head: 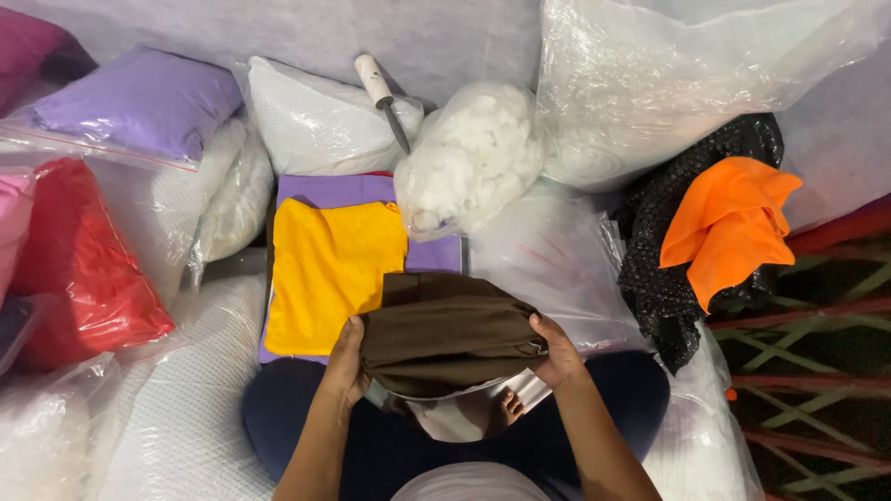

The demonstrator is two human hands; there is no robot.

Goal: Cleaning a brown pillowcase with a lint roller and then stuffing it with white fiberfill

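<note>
A brown fabric cover point(445, 334) lies bunched over my lap, gripped at both ends. My left hand point(345, 364) holds its left edge, and my right hand point(557, 354) holds its right edge near a zip end. A white inner piece point(469, 408) shows just below the brown cloth. Beyond my hands a folded yellow cloth point(329, 274) rests on a purple cloth point(339, 190). A clear bag of white stuffing point(469, 158) stands just past those cloths.
A knife with a white handle point(382, 97) lies on a bagged white pillow point(316, 121). Bagged pillows in purple point(139, 102) and red point(79, 255) sit left. An orange cloth point(729, 223) lies on black fabric point(664, 278) right. A large clear bag point(668, 83) is behind.
</note>
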